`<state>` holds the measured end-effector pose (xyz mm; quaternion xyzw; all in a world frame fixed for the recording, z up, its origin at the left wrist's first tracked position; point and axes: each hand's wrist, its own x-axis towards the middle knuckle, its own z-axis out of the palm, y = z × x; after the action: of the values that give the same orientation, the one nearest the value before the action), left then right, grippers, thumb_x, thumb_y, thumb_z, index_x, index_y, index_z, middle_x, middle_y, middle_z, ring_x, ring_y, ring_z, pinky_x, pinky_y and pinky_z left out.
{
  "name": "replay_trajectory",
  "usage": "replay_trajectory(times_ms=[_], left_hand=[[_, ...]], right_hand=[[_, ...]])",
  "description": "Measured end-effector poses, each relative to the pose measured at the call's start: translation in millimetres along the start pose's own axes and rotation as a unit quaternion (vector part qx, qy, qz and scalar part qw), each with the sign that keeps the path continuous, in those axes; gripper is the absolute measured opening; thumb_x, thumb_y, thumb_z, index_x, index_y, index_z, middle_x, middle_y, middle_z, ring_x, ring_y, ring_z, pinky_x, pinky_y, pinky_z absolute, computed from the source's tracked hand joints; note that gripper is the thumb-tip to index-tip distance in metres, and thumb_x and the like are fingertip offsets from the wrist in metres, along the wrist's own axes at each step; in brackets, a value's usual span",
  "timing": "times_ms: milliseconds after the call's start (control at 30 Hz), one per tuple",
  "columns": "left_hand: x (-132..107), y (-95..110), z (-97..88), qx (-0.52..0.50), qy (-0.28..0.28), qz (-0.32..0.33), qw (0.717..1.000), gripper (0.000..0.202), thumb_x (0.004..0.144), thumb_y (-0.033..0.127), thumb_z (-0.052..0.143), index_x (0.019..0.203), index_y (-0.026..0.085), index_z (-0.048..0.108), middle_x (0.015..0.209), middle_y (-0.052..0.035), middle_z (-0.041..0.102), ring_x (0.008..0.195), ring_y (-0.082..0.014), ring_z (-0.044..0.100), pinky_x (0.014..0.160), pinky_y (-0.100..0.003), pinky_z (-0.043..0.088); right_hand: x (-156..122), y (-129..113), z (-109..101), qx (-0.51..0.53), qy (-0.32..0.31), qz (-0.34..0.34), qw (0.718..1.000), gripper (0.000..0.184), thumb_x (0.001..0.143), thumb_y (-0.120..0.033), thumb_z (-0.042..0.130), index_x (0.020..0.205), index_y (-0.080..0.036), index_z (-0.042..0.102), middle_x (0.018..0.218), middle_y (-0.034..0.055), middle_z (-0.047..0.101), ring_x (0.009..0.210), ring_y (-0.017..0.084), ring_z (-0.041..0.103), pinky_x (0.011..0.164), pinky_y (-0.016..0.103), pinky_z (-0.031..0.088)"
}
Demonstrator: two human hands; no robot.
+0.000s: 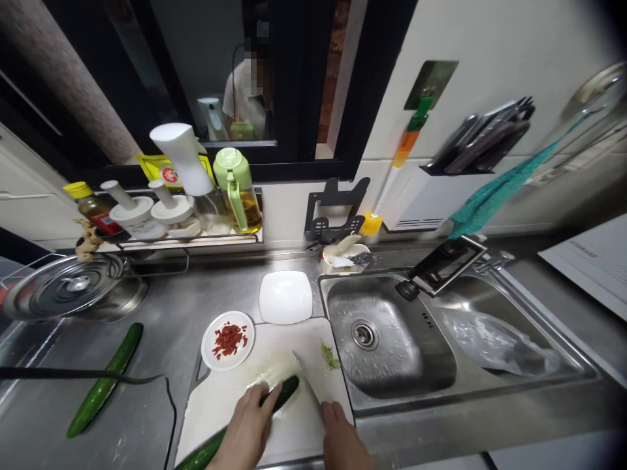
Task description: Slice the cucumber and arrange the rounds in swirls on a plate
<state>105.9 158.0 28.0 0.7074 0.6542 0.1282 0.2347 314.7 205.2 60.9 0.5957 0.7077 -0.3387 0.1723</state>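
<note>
On a white cutting board (pixel 206 405) lies a dark green cucumber (pixel 288 390), running from the lower left toward the middle. My left hand (pixel 249 421) is closed over it, fingers pressing near its far end. My right hand (pixel 343 440) grips the handle of a kitchen knife (pixel 306 380), whose blade points up and left, just right of the cucumber's tip. The handle is mostly hidden in my fist. A small heap of green scraps (pixel 330 357) sits at the board's right edge.
A plate of red goji-like pieces (pixel 229 341) and a white square dish (pixel 285 297) stand behind the board. Another cucumber (pixel 105 385) lies left, near a black cable (pixel 169 398). The steel sink (pixel 392 385) is right. Bottles, including an oil jug (pixel 240 196), line the back rack.
</note>
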Motion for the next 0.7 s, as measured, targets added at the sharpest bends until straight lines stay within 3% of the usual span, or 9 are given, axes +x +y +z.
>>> replay_trajectory(times_ms=[100, 300, 533, 700], left_hand=[[6, 2, 7.5, -0.004, 0.037, 0.030, 0.999, 0.051, 0.083, 0.021, 0.050, 0.133, 0.027, 0.042, 0.125, -0.0102, 0.051, 0.114, -0.0238, 0.050, 0.097, -0.039, 0.044], [22, 16, 20.7, -0.011, 0.079, 0.052, 0.995, 0.039, 0.088, 0.024, 0.045, 0.126, 0.027, 0.049, 0.115, -0.0074, 0.059, 0.105, -0.0196, 0.057, 0.091, -0.036, 0.050], [11, 13, 16.5, -0.032, 0.073, 0.030, 0.996, 0.042, 0.087, 0.021, 0.042, 0.128, 0.026, 0.048, 0.112, -0.0097, 0.060, 0.103, -0.0202, 0.058, 0.090, -0.036, 0.050], [10, 14, 20.0, -0.037, 0.087, 0.015, 0.995, 0.038, 0.089, 0.027, 0.043, 0.126, 0.027, 0.050, 0.113, -0.0093, 0.059, 0.105, -0.0205, 0.057, 0.091, -0.037, 0.050]], right_hand=[[1, -9, -8, -0.035, -0.026, -0.012, 0.999, 0.071, 0.071, 0.008, 0.028, 0.138, -0.015, 0.033, 0.133, 0.0174, 0.045, 0.110, 0.022, 0.055, 0.087, 0.030, 0.041], [3, -11, -13, -0.051, -0.010, -0.054, 0.997, 0.065, 0.074, 0.006, 0.023, 0.134, -0.014, 0.037, 0.123, 0.0172, 0.052, 0.101, 0.023, 0.059, 0.082, 0.032, 0.044], [6, 2, -14, -0.036, -0.032, -0.096, 0.994, 0.061, 0.076, 0.003, 0.026, 0.130, -0.019, 0.042, 0.116, 0.0137, 0.056, 0.099, 0.022, 0.060, 0.081, 0.034, 0.045], [12, 0, -7, -0.046, -0.061, -0.083, 0.994, 0.058, 0.077, 0.003, 0.026, 0.125, -0.021, 0.047, 0.118, 0.0150, 0.055, 0.097, 0.026, 0.061, 0.076, 0.038, 0.047]])
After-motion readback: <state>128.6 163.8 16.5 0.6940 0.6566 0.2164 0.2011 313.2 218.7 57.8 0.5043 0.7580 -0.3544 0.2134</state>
